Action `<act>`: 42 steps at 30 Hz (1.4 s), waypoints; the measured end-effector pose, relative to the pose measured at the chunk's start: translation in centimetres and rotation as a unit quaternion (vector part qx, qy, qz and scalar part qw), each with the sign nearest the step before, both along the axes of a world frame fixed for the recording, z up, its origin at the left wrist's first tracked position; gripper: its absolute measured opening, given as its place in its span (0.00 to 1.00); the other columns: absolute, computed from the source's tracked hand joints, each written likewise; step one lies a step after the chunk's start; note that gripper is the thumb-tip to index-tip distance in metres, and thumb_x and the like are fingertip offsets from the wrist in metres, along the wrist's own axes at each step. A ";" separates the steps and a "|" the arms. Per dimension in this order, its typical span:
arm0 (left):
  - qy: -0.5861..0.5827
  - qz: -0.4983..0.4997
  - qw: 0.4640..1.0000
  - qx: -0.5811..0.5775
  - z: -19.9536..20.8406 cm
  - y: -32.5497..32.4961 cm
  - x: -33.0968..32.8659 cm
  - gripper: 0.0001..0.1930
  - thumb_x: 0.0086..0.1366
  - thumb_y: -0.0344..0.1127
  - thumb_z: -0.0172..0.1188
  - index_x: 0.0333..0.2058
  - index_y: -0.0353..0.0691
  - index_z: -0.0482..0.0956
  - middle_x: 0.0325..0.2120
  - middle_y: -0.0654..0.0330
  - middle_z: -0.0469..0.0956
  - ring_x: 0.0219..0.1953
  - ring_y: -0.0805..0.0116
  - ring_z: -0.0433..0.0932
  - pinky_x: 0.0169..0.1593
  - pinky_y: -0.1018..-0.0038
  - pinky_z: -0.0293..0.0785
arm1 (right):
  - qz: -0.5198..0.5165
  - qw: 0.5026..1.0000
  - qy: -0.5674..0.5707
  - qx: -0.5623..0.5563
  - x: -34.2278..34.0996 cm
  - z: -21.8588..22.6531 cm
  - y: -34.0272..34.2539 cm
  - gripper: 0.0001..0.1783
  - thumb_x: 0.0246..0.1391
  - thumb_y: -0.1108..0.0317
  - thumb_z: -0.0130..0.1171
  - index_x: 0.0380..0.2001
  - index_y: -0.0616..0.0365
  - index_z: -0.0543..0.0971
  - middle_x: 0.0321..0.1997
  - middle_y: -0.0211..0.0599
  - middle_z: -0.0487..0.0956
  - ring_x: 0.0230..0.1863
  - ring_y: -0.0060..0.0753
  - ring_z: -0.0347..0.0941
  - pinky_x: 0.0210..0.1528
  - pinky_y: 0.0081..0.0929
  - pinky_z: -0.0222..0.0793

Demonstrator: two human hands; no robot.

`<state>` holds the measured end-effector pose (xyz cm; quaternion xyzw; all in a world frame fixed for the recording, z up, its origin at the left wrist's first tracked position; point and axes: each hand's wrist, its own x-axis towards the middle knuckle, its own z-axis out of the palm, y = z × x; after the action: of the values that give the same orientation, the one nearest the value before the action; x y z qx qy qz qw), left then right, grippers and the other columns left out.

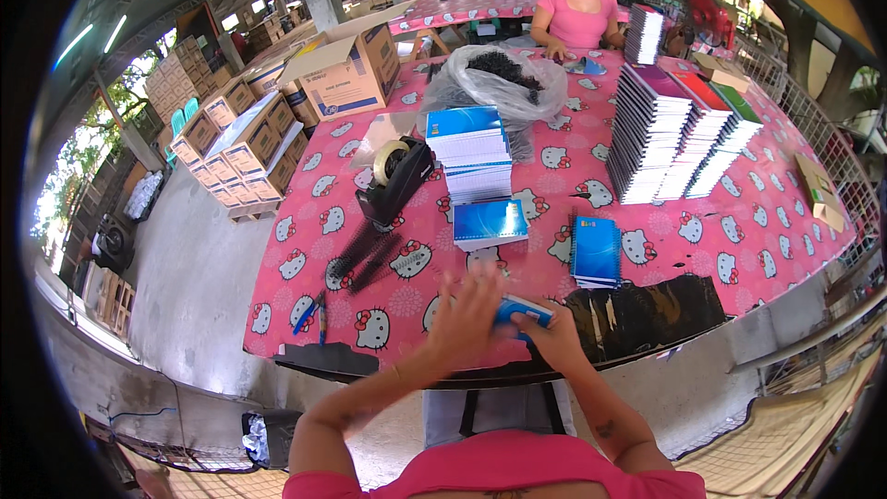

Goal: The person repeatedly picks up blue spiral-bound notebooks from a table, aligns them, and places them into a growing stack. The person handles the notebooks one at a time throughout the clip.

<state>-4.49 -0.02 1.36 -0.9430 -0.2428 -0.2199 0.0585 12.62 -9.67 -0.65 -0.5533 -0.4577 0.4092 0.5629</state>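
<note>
My right hand (554, 340) grips a small blue-covered notebook (528, 310) just above the table's near edge, thumb on top. Beside its left end my left hand (467, 312) is raised, fingers stretched out and blurred; whether it touches the notebook is unclear. Beyond the hands lies a short pile of blue-covered notebooks (490, 222), with a taller blue-topped stack (476, 171) behind it. To the right, several spiral-bound blue notebooks (596, 249) rest in a small pile. Loose black binding coils (365, 259) lie to the left, near two pens (314, 316).
A black tape dispenser (399, 180) stands left of the tall stack. Behind is a clear plastic bag (453, 83) of black coils. Tall spiral notebook stacks (647, 139) stand right. Cardboard boxes (346, 74) are at the left; a person in pink (580, 14) is across the table.
</note>
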 end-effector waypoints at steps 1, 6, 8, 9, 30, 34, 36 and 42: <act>0.004 -0.044 0.999 -0.025 -3.7 -2.6 -1.1 0.42 0.67 0.62 0.50 0.65 0.28 0.62 0.67 0.40 0.58 0.72 0.42 0.51 0.68 0.36 0.43 | -0.005 1.000 -0.004 0.012 0.6 -0.7 -0.1 0.15 0.59 0.72 0.63 0.49 0.62 0.81 0.36 0.31 0.82 0.37 0.17 0.73 0.41 0.22 0.70; -0.015 0.054 0.997 0.052 2.2 1.0 1.4 0.42 0.67 0.62 0.48 0.66 0.30 0.60 0.68 0.40 0.58 0.72 0.41 0.51 0.69 0.37 0.42 | 0.022 0.997 -0.063 0.045 -0.6 0.9 0.1 0.15 0.59 0.76 0.61 0.50 0.63 0.81 0.37 0.33 0.84 0.37 0.17 0.74 0.41 0.23 0.72; 0.051 -0.014 0.998 -0.021 -1.7 -2.2 -0.1 0.42 0.67 0.63 0.48 0.66 0.30 0.60 0.67 0.40 0.58 0.72 0.42 0.53 0.69 0.37 0.42 | 0.012 0.998 -0.029 0.055 -0.3 0.1 0.1 0.16 0.59 0.77 0.61 0.50 0.62 0.81 0.38 0.33 0.84 0.37 0.17 0.74 0.40 0.22 0.72; 0.079 -0.056 0.994 -0.051 -2.2 -3.0 0.1 0.42 0.67 0.63 0.48 0.66 0.30 0.60 0.67 0.39 0.59 0.71 0.42 0.54 0.69 0.37 0.42 | -0.002 0.998 -0.016 0.067 0.6 -0.4 0.5 0.16 0.59 0.77 0.61 0.51 0.62 0.81 0.39 0.33 0.84 0.37 0.17 0.73 0.40 0.22 0.72; -0.065 -0.079 0.993 -0.063 -2.6 -0.2 2.5 0.24 0.68 0.46 0.58 0.57 0.38 0.73 0.56 0.53 0.75 0.60 0.56 0.73 0.69 0.45 0.48 | 0.046 0.993 -0.103 0.040 2.1 -6.4 1.8 0.17 0.52 0.78 0.63 0.48 0.63 0.80 0.37 0.39 0.84 0.38 0.21 0.75 0.42 0.25 0.72; -0.117 -0.114 0.981 -0.101 -2.3 -0.2 2.7 0.14 0.65 0.39 0.62 0.48 0.44 0.79 0.44 0.61 0.81 0.49 0.63 0.79 0.68 0.46 0.51 | 0.075 0.991 -0.112 -0.006 2.5 -5.6 1.5 0.18 0.52 0.76 0.65 0.48 0.64 0.80 0.38 0.46 0.83 0.41 0.34 0.81 0.45 0.29 0.73; -0.132 -0.097 0.981 -0.102 -1.0 -0.7 3.2 0.12 0.64 0.39 0.63 0.45 0.44 0.79 0.40 0.61 0.81 0.45 0.62 0.80 0.68 0.47 0.52 | 0.071 0.991 -0.116 0.016 2.5 -5.0 1.5 0.19 0.52 0.75 0.66 0.48 0.64 0.80 0.39 0.47 0.83 0.42 0.35 0.81 0.47 0.29 0.73; -0.123 -0.115 0.982 -0.083 -1.9 -0.4 2.8 0.12 0.62 0.38 0.65 0.44 0.45 0.79 0.38 0.64 0.81 0.42 0.64 0.81 0.66 0.49 0.57 | 0.006 0.968 -0.226 0.104 3.7 -1.1 -0.4 0.19 0.52 0.73 0.68 0.48 0.64 0.80 0.43 0.45 0.82 0.44 0.35 0.80 0.50 0.28 0.74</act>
<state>-1.70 -0.41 -0.49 -0.9320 -0.1553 -0.3187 -0.0759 16.31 -10.08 -1.72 -0.5673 -0.6164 0.2267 0.4969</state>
